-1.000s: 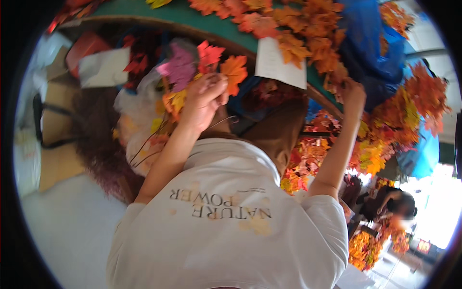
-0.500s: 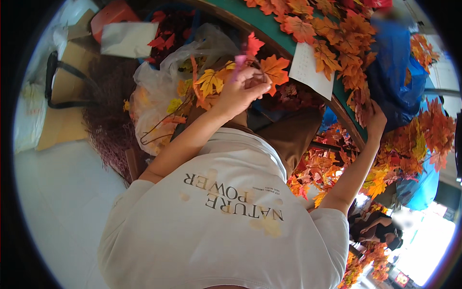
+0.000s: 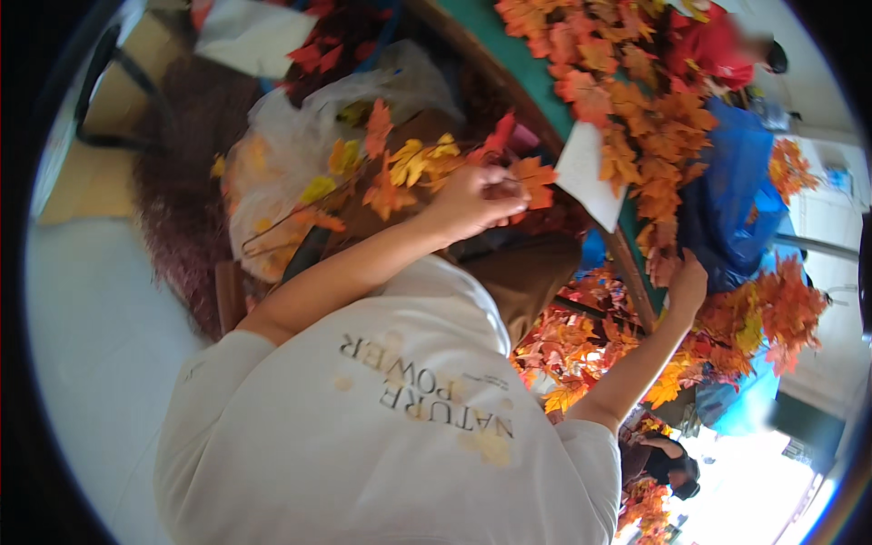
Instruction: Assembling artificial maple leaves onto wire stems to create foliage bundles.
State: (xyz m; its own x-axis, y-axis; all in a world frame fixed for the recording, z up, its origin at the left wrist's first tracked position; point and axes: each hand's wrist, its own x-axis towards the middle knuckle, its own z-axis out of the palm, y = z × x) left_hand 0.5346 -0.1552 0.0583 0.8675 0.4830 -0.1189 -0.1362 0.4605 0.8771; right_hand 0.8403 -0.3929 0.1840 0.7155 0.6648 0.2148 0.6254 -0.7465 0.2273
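Note:
My left hand (image 3: 481,202) is closed, its fingers pinched on an artificial maple branch (image 3: 413,163) with yellow, orange and red leaves. The branch's thin stem reaches left across a clear plastic bag. An orange leaf (image 3: 534,182) sticks out just past my fingertips; the exact pinch point is hidden. My right hand (image 3: 688,283) is at the lower end of a pile of orange maple leaves (image 3: 627,100), along the edge of the green table (image 3: 536,86). Its fingers curl in around a leaf (image 3: 663,269), with the fingertips partly covered.
White paper (image 3: 589,177) hangs over the table edge. A blue plastic bag (image 3: 736,200) sits right of the pile. More leaves (image 3: 590,327) lie below the table. At left are the clear bag (image 3: 263,173), a brown twiggy bundle (image 3: 186,173) and cardboard (image 3: 68,186). Other people are in the background.
The whole view has shifted. My left hand has turned, its fingers now more curled near the orange leaf. My right hand stays at the lower end of the leaf pile.

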